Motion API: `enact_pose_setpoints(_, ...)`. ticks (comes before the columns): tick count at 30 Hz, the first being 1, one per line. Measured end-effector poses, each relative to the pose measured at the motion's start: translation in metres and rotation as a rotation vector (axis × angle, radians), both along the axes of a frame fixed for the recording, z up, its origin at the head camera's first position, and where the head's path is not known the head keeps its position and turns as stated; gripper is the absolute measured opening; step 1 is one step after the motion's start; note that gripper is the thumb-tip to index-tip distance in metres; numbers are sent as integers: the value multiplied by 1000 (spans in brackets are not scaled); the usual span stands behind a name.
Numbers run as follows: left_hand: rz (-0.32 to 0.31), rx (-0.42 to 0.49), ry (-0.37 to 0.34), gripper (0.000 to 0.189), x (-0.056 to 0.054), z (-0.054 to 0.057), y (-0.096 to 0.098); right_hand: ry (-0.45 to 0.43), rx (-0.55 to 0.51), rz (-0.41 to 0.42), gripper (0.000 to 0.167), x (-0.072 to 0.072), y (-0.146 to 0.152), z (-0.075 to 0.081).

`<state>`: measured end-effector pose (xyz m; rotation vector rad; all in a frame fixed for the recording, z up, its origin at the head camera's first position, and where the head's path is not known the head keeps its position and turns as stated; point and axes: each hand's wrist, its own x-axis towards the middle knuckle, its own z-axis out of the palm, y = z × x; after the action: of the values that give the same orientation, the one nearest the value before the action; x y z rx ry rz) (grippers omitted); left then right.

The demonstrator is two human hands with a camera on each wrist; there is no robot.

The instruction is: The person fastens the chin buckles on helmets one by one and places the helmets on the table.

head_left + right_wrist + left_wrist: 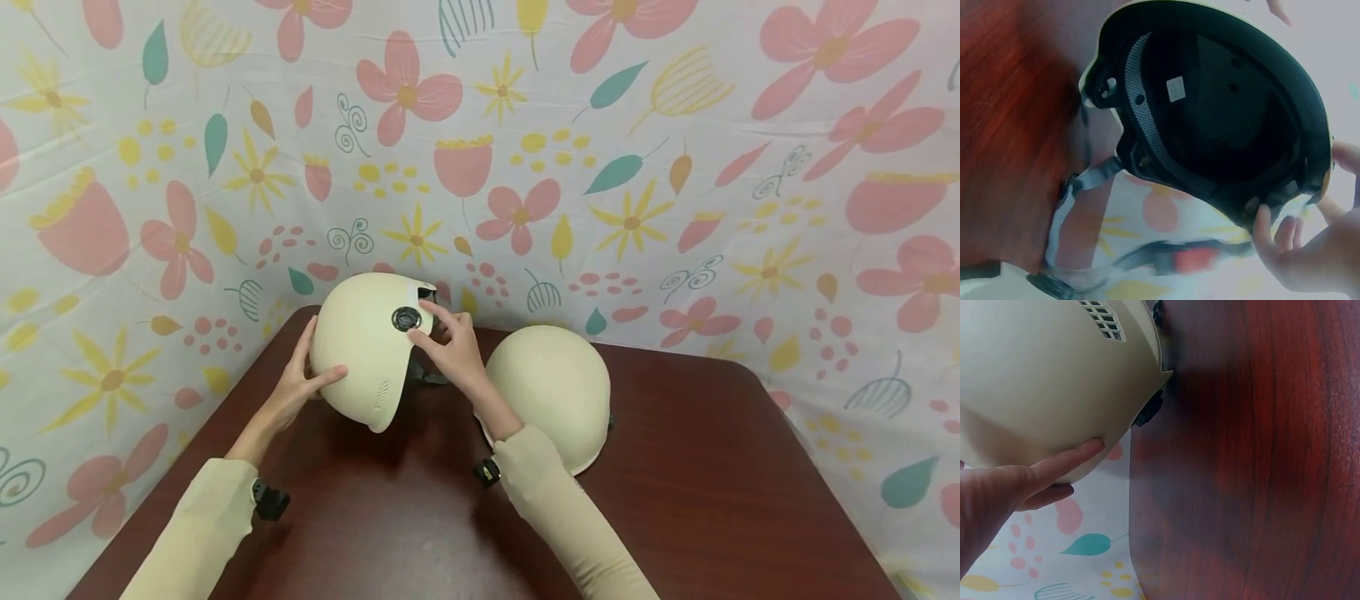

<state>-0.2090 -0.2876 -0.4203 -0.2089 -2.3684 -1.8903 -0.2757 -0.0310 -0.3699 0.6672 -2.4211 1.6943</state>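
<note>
A cream helmet point(360, 350) is held up off the table, tilted, its rim facing right. My left hand point(294, 385) grips its left side, thumb on the shell and fingers around the back. With thumb and fingers my right hand point(457, 354) pinches the rim beside a round black knob point(407, 318). The right wrist view shows the dark helmet lining point(1229, 119), a grey strap point(1099, 174) and a blurred red buckle point(1194, 259) hanging below. In the left wrist view, a slotted vent point(1102, 320) marks the shell.
A second cream helmet point(555, 383) rests dome up on the dark red-brown table point(675, 500), just right of my right forearm. A flower-printed cloth point(525, 125) stands behind the table's far edge and along its left side.
</note>
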Motion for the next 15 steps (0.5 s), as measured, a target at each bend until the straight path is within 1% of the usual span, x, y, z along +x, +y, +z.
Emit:
enact_pose_setpoints(4,-5,5,1,96,-1,0,1,30,35,-1,48,-1,2,4)
enact_pose_setpoints(8,-10,3,-3,96,-3,0,3,66,69,43,51,-4,4,12)
enact_pose_setpoints(11,-9,2,-7,96,-4,1,5,74,97,85,59,-7,2,19)
enact_pose_setpoints(15,-12,-1,-14,97,-5,1,9,81,160,108,70,-9,-5,26)
